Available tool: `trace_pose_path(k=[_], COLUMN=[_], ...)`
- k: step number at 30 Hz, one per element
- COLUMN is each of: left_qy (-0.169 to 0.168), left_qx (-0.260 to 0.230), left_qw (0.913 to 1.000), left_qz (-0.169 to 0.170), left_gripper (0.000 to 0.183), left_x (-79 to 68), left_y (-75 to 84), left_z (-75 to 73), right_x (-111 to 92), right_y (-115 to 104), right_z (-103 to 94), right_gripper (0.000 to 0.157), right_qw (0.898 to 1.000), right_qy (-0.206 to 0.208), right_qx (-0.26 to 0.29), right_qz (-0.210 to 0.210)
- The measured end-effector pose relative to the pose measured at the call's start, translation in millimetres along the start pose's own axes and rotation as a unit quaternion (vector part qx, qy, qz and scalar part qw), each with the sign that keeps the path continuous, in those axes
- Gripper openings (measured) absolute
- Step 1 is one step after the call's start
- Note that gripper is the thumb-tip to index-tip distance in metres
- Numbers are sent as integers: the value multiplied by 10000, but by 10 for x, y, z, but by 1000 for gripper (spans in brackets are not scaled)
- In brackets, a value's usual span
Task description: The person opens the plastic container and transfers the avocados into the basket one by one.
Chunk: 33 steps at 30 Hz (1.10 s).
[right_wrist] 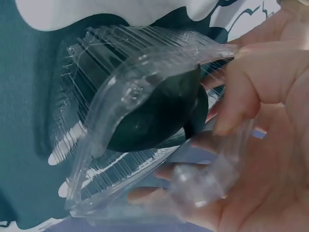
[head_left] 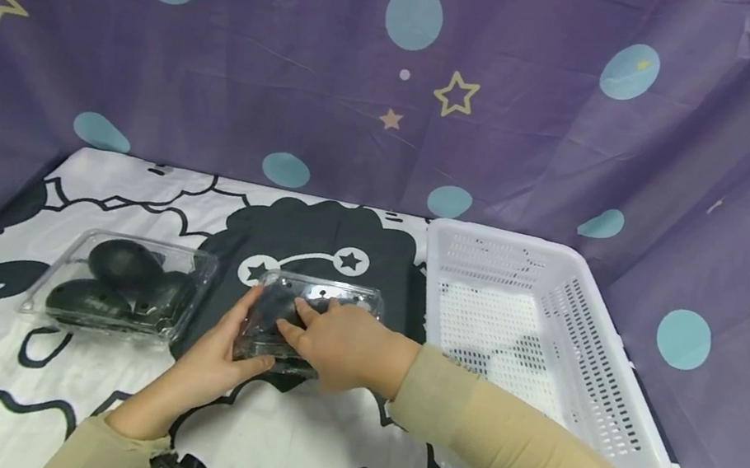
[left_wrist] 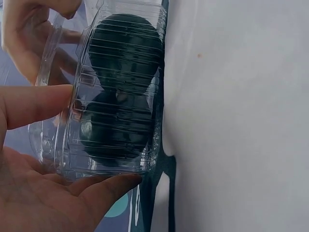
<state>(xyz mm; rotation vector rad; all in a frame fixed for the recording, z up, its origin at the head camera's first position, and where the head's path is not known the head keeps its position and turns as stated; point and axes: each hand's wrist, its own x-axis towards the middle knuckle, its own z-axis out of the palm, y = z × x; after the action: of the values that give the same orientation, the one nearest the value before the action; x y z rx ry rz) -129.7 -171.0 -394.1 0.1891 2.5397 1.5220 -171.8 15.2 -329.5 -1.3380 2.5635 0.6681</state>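
Observation:
A clear plastic clamshell box with dark green avocados inside stands in front of me on the dark part of the cloth. My left hand grips its left front corner, thumb along the front and fingers at the left side. Over the top is my right hand, its fingers spread across the box and pointing left. In the right wrist view a clear flap of the lid lies between that hand's thumb and fingers, and the lid stands partly raised. The box hides part of the right fingers.
Left of my hands sits another clear box with three dark avocados. A white perforated basket stands on the right, partly behind my right sleeve. Purple curtains close off the back and sides of the patterned cloth.

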Motion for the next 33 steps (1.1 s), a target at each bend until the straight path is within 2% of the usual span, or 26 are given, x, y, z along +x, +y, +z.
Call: trace_pose_path(k=[8, 20, 28, 33], left_qy=[-44, -8, 110, 102], left_qx=[25, -43, -227, -356], left_qw=[10000, 9999, 9997, 9993], left_qz=[-64, -93, -2, -85], left_gripper=[98, 99, 102, 102], left_x=[-5, 5, 21, 21], left_y=[12, -11, -33, -25], left_z=[-5, -3, 10, 13], right_x=[-11, -50, -132, -169], right_y=[-10, 32, 117, 160], right_z=[-9, -31, -42, -47], right_gripper=[80, 81, 68, 65], right_qw=[9992, 9958, 9898, 9839], right_qy=[-151, -13, 736, 936], right_qx=[313, 806, 1170, 1496], right_qz=[207, 432, 344, 285])
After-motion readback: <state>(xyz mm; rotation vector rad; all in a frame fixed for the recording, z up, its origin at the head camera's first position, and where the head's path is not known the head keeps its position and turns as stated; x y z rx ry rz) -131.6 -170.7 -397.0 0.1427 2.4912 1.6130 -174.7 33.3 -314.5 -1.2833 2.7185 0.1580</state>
